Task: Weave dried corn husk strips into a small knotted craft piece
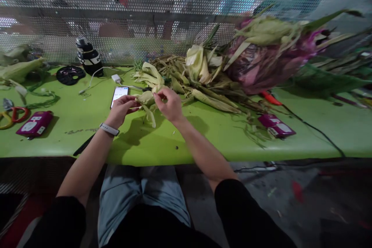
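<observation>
Pale green corn husk (147,98) is held above the green table, with strips spreading upward and one strip hanging down. My left hand (124,107) pinches it from the left, wearing a light wristband. From the other side my right hand (170,104) grips its upper part between thumb and fingers. Part of the husk lies behind the fingers. Just behind my left hand is a phone (120,92) with a lit screen. A heap of dried husks (177,73) lies beyond my right hand, with a larger pale husk (195,62) standing on it.
On the left are scissors (19,114), a purple box (35,124), a black bottle (88,57) and a white charger (116,78). At right, a pink bag (255,62) bears husks, near another purple box (276,126) and a cable (314,126). Perforated metal (162,31) backs the table (162,151).
</observation>
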Available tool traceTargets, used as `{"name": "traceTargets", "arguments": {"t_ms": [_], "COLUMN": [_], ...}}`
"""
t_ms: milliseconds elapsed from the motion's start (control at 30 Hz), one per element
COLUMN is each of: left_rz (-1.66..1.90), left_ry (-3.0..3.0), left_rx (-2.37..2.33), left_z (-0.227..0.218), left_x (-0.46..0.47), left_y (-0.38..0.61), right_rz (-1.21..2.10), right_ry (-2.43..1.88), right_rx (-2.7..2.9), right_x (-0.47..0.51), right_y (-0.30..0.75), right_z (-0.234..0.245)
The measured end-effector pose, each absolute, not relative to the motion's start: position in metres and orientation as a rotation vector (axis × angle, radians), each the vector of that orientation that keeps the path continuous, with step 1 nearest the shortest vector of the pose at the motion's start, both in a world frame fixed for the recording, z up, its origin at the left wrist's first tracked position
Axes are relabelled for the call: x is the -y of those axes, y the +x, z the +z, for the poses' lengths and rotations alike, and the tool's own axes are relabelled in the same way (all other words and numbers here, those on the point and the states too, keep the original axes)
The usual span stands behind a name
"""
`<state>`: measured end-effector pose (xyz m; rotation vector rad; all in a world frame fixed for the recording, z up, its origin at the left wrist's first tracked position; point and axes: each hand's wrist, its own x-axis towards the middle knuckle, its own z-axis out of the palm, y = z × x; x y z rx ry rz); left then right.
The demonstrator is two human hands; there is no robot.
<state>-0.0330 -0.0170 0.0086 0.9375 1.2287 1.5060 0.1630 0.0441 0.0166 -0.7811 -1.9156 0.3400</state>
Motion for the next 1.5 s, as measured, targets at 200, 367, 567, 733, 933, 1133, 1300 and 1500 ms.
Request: {"name": "traceTargets", "arguments": {"t_ms": [200,367,567,733,933,1133,1300,1500], "left_rz": [1.529,1.483,1.523,1.481,1.435,1.216,1.03,1.28], "left_ry": [0.953,1.117,1.221,1.21,1.113,1.206,1.386,1.432], "left_rx": [-1.201,-1.293,-1.332,-1.328,-1.254,-1.055,-1.054,-1.238], "left_z": [0.012,0.015,0.015,0.013,0.02,0.032,0.026,0.019], "left_x": [0.021,0.023,0.022,0.022,0.023,0.029,0.024,0.022], "left_y": [-0.03,-0.028,-0.029,-0.031,-0.037,-0.056,-0.058,-0.043], "right_rz": [1.193,1.476,1.365,1.276,1.147,0.964,0.758,0.604], "right_ry": [-0.838,-0.609,-0.626,-0.666,-0.703,-0.684,-0.557,-0.437], "right_rx": [2.033,1.815,1.72,1.645,1.554,1.559,1.807,1.936], "right_x": [-0.043,-0.048,-0.051,-0.049,-0.051,-0.052,-0.045,-0.038], "right_y": [0.152,0.136,0.137,0.137,0.138,0.146,0.145,0.143], "right_z": [0.006,-0.012,-0.013,-0.013,-0.013,-0.008,-0.01,-0.011]}}
